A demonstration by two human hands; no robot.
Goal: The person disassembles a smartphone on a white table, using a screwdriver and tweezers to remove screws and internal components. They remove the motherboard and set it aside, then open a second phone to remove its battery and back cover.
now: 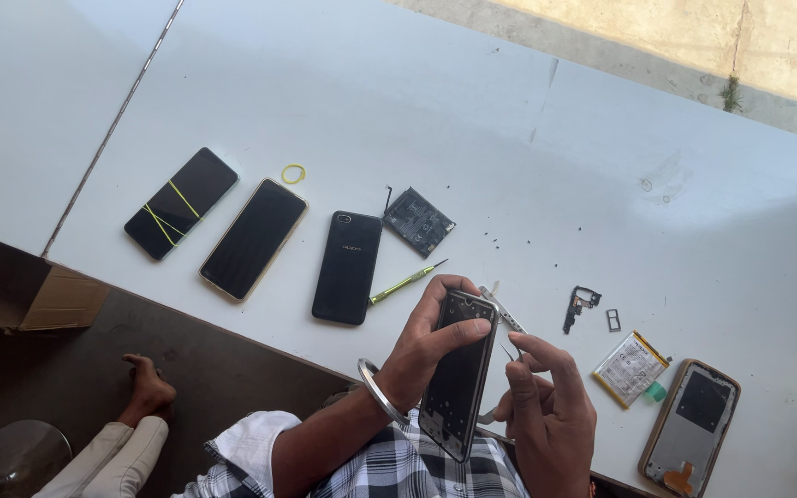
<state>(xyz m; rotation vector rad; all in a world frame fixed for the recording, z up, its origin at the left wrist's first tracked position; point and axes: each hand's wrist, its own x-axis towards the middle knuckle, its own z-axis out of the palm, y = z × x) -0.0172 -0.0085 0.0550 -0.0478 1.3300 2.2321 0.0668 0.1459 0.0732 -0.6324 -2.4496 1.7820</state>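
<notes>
The left hand (422,355) is gripping an opened black smartphone frame (458,373), long axis running away from the body; the right hand (546,406), just beside, is pinching what are probably thin metal tweezers (511,352).

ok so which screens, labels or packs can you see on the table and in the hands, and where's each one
Banded phone: far left on the table, dark screen, yellow bands across it.
Gold-edged phone: beside it, dark blank screen.
Black phone: centre, back up.
Dark battery: behind it, labelled.
White battery: right, white label, yellow edge.
Opened phone: in left hand, dark.
</notes>
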